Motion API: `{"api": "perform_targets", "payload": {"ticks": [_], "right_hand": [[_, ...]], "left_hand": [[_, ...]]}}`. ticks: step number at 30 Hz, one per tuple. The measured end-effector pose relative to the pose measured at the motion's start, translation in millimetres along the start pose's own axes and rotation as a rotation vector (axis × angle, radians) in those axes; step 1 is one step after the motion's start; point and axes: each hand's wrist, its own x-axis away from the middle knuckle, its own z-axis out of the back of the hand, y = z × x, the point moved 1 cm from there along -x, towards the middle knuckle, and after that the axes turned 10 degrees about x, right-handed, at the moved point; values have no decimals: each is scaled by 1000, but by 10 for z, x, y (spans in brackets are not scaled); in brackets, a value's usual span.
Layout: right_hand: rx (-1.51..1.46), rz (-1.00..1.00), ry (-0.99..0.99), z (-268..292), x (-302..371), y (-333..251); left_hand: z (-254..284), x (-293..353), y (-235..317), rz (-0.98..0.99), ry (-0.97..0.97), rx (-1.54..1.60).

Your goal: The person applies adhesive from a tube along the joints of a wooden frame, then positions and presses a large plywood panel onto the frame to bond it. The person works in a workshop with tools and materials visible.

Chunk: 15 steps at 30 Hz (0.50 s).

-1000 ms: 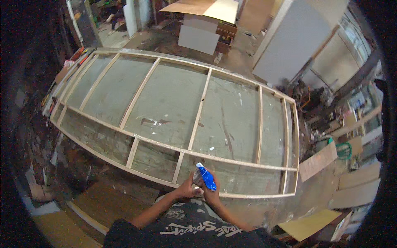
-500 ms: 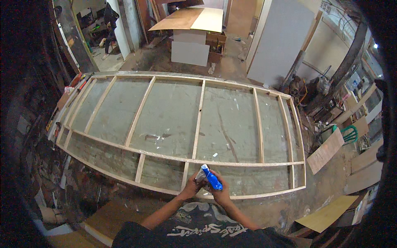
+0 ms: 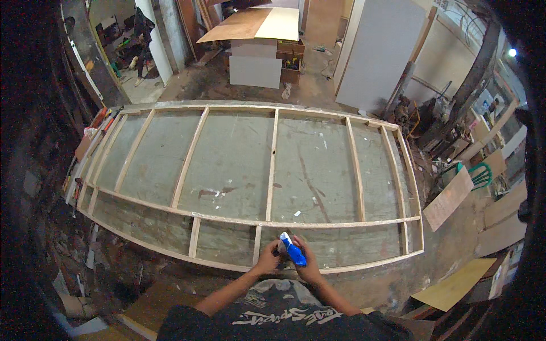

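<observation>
Close to my body, over the near rail of a wooden frame, my right hand grips a blue pack with a white end, tilted with that end up and to the left. Its exact kind is too small to tell. Just left of it, my left hand is closed, its fingers close to the pack's white end. What those fingers hold, if anything, is too blurred to make out. The pale frame lies flat, with several crosspieces and one long inner rail, on a grey-green work surface.
Hand tools and long bars lie along the surface's left end. A small white scrap sits inside the frame. Beyond stands a sheet-topped table. Large grey panels lean at the back right; a green chair and a board stand right.
The view has shifted slightly. Both hands stay close together at the near rail; the pale item beside the blue pack at my left fingers shows less now.
</observation>
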Motion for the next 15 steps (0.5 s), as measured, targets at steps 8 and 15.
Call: {"api": "perform_targets", "payload": {"ticks": [8,15], "right_hand": [[440,86,-64,294,100,258],[514,30,-188,356,296,319]], "left_hand": [[26,17,-125,-34,63,-180],[-109,150,139,-53,53,-281]]}}
